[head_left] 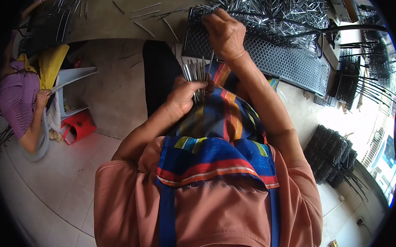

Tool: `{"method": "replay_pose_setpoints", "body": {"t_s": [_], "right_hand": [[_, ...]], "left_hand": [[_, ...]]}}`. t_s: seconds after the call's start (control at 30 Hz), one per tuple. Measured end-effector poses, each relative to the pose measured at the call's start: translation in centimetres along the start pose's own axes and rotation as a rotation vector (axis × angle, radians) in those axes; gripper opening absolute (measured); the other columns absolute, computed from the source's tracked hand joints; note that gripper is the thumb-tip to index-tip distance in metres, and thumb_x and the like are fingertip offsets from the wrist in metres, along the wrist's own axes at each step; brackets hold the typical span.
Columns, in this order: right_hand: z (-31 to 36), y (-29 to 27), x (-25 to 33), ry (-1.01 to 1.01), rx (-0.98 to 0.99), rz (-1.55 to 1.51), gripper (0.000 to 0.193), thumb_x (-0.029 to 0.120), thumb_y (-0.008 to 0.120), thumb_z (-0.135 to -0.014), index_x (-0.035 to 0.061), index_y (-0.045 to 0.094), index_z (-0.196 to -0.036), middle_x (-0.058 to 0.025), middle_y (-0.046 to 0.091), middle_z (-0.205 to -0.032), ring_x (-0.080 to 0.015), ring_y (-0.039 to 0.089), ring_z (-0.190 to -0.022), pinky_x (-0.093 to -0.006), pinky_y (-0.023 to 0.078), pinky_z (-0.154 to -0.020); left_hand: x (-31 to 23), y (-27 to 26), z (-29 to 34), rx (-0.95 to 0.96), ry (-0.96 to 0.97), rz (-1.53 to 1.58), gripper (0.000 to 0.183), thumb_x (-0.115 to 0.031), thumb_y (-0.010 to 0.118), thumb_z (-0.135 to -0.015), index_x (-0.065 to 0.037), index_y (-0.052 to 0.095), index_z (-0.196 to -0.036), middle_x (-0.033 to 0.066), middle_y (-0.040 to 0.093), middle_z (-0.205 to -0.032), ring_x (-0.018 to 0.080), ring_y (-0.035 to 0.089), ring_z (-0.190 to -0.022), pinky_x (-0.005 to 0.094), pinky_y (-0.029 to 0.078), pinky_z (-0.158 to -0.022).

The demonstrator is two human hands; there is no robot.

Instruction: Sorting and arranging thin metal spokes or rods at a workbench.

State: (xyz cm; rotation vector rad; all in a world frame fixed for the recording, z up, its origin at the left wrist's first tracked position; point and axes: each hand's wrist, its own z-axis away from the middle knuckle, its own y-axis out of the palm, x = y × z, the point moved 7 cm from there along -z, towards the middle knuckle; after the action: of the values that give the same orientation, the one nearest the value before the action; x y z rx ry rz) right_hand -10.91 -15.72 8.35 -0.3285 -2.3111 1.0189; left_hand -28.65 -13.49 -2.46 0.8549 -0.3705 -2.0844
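- Background: rod pile [282, 17] beyond perforated panel [284, 63].
- Left hand [182, 94]: wrapped round rod bundle [196, 70], panel's near side.
- Right hand [227, 35]: curled over panel, contents unclear.
- Likely bundling; next: fine pinch.

Pale tiled floor [67, 190]; bright daylit opening [368, 122] at right.

L hand [181, 95] grips bundle of thin metal rods [194, 71]; R hand [226, 35] fwd & right of it, fingers curled in, contents hidden, over left end of blk perforated panel [289, 65]; big heap of metal rods [284, 17] beyond & right of R hand; few loose rods [144, 29] to R hand's left; co-worker [19, 93] in purple striped top well left of L hand, red plastic item [88, 122] nr co-worker
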Motion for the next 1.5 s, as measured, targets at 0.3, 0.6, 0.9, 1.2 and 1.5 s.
{"method": "replay_pose_setpoints", "body": {"t_s": [0.3,0.6,0.9,1.2,1.5], "right_hand": [[0.4,-1.4,-0.1,0.043,0.097,-0.024,0.011,0.021,0.07,-0.08,0.011,0.072,-0.085,-0.006,0.062,-0.074,-0.026,0.063,-0.062,-0.0342,0.048,-0.055],[10.8,-2.9,-5.0,1.084,0.476,-0.914,0.011,0.012,0.07,-0.083,0.0008,0.069,-0.083,0.001,0.057,-0.062,-0.0046,0.046,-0.05,-0.0213,0.034,-0.046],[11.5,-6.0,-8.5,1.106,0.112,-0.895,0.008,0.008,0.069,-0.084,0.0005,0.07,-0.085,0.002,0.059,-0.064,-0.0039,0.047,-0.051,-0.0204,0.036,-0.048],[6.5,-9.6,-10.9,0.448,-0.346,-0.577,0.007,-0.003,0.072,-0.079,0.0005,0.07,-0.084,0.0032,0.061,-0.072,-0.0032,0.052,-0.063,-0.0177,0.041,-0.057],[5.0,-9.2,-10.1,0.337,-0.236,-0.451,0.008,-0.005,0.071,-0.077,0.0,0.07,-0.083,-0.0022,0.064,-0.073,-0.0062,0.056,-0.068,-0.0203,0.045,-0.062]], "left_hand": [[-1.3,1.2,-0.8,0.116,0.07,0.083,0.022,0.006,0.062,-0.08,0.003,0.065,-0.102,0.014,0.07,-0.086,0.0232,0.069,-0.073,0.0345,0.057,-0.065],[-1.2,5.9,-0.2,0.272,-0.015,-0.178,0.023,0.007,0.062,-0.079,0.002,0.066,-0.101,0.0138,0.071,-0.087,0.0236,0.071,-0.074,0.0347,0.059,-0.064],[0.6,6.6,-2.4,0.044,0.093,-0.064,0.015,0.003,0.064,-0.082,0.002,0.066,-0.097,0.0112,0.07,-0.084,0.0229,0.071,-0.073,0.0346,0.059,-0.062],[1.0,9.1,-1.6,0.106,0.065,-0.092,0.019,0.003,0.06,-0.086,0.001,0.064,-0.104,0.0154,0.071,-0.092,0.0246,0.07,-0.08,0.0363,0.058,-0.071],[0.8,8.8,-2.0,0.03,0.037,-0.14,0.02,0.005,0.06,-0.083,0.001,0.065,-0.103,0.0164,0.071,-0.088,0.0251,0.071,-0.078,0.035,0.058,-0.069]]}}
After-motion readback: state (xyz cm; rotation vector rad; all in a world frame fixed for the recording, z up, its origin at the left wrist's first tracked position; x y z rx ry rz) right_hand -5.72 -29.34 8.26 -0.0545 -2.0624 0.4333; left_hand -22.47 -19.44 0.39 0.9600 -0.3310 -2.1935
